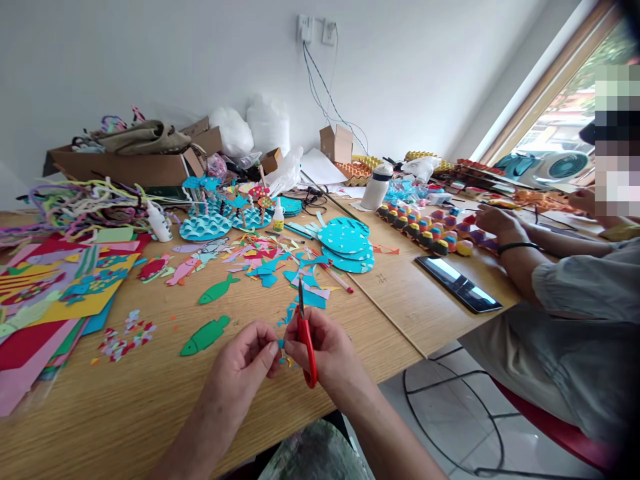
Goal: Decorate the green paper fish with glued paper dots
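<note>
My right hand (323, 347) is closed around a pair of scissors with red handles (306, 347), their dark blades pointing up and away from me. Fingers pinched together, my left hand (250, 357) meets it above the table's front part. A small piece of blue paper (281, 344) shows between the fingertips of both hands, mostly covered. To the left lie two green paper fish, one (205, 335) near my left hand and another (219, 289) farther back. Just beyond the scissors are blue paper offcuts (310, 298).
Small paper bits (127, 340) and stacked coloured sheets (55, 333) lie left. Glue bottles (159, 222), blue discs (345, 239), a stick (387, 315) and a tablet (457, 283) are farther out. At right, a co-worker's hand (497, 220) is by painted egg cartons (425, 227).
</note>
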Demonstrator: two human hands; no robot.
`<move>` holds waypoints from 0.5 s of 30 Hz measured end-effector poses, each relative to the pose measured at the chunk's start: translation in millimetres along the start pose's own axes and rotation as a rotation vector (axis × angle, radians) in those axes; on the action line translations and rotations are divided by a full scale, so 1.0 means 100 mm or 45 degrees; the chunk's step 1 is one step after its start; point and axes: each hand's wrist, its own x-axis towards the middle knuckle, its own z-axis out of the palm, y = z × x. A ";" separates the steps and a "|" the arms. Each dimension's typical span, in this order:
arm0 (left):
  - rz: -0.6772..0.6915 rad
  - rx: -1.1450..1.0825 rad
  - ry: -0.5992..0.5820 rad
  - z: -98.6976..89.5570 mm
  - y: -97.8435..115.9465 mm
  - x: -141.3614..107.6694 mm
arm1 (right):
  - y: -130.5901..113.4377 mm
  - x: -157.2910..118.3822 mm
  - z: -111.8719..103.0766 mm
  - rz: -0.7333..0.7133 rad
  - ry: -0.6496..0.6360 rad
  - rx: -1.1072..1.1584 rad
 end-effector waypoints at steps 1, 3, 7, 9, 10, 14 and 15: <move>-0.014 -0.017 0.011 -0.01 0.01 0.00 | 0.00 -0.01 -0.01 0.000 -0.011 -0.045; -0.036 -0.038 0.026 -0.02 0.01 0.00 | -0.01 -0.02 -0.03 0.003 -0.025 -0.127; -0.056 0.015 -0.015 -0.06 0.00 0.04 | -0.05 -0.03 -0.07 0.000 -0.051 -0.252; -0.035 0.075 -0.059 -0.08 -0.01 0.06 | -0.07 -0.02 -0.07 -0.022 -0.065 -0.345; -0.016 0.100 -0.080 -0.08 -0.02 0.07 | -0.07 -0.02 -0.07 -0.035 -0.069 -0.387; 0.023 0.094 -0.083 -0.06 -0.03 0.05 | -0.03 0.00 -0.05 -0.059 -0.054 -0.376; 0.015 0.066 -0.060 -0.05 -0.02 0.04 | -0.02 0.00 -0.05 -0.063 -0.038 -0.317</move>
